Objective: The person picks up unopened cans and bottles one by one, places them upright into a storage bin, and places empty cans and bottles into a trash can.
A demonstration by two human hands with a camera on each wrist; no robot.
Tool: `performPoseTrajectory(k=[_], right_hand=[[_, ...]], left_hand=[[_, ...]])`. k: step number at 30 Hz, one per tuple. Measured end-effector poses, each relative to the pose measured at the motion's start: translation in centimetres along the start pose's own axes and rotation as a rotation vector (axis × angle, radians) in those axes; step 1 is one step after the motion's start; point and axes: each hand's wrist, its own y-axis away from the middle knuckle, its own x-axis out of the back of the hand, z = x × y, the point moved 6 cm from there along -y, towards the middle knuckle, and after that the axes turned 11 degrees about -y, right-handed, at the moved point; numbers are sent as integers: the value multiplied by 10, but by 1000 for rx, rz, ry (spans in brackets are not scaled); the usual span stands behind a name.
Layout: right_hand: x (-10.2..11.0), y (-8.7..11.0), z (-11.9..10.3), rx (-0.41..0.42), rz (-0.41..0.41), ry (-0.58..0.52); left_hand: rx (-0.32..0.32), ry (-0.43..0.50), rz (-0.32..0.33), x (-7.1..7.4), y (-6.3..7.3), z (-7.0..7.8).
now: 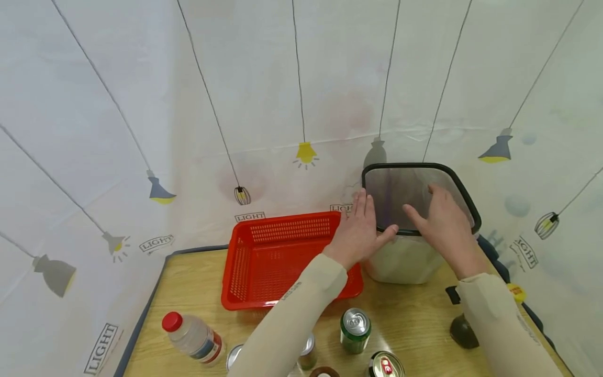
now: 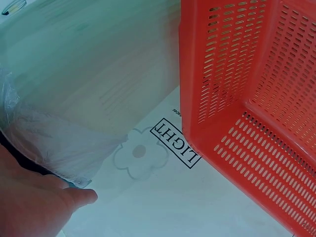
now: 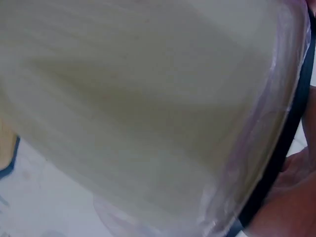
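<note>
A pale trash bin [image 1: 400,264] with a black rim [image 1: 424,165] stands at the back right, a thin clear plastic bag [image 2: 59,148] folded over its edge. My left hand [image 1: 353,233] is at the bin's near left corner, fingers extended, thumb out over the front rim. Over the bin's mouth is my right hand [image 1: 447,228], thumb and fingers spread apart. The right wrist view has that hand [image 3: 289,205] beside the black rim, with the bag's purplish edge [image 3: 252,128] hanging down the wall. A red plastic basket [image 1: 254,305] sits left of the bin, partly behind my left forearm.
A red-capped bottle [image 1: 195,337] lies at the front left. Near the front edge are a green can [image 1: 355,330], another can [image 1: 385,365] and several more tops partly behind my left sleeve. A dark rounded object [image 1: 464,332] is beside my right forearm. Printed cloth walls enclose the wooden table.
</note>
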Motion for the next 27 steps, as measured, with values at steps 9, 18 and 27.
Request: performPoseTrajectory(k=[9,18,27], right_hand=[[20,35,-3,157,168,64],[23,46,22,40,78,162],[18,45,31,12,33,163]], left_hand=[[1,18,11,1,3,0],[8,6,-1,2,3,-1],[-4,-3,18,0,0,0]])
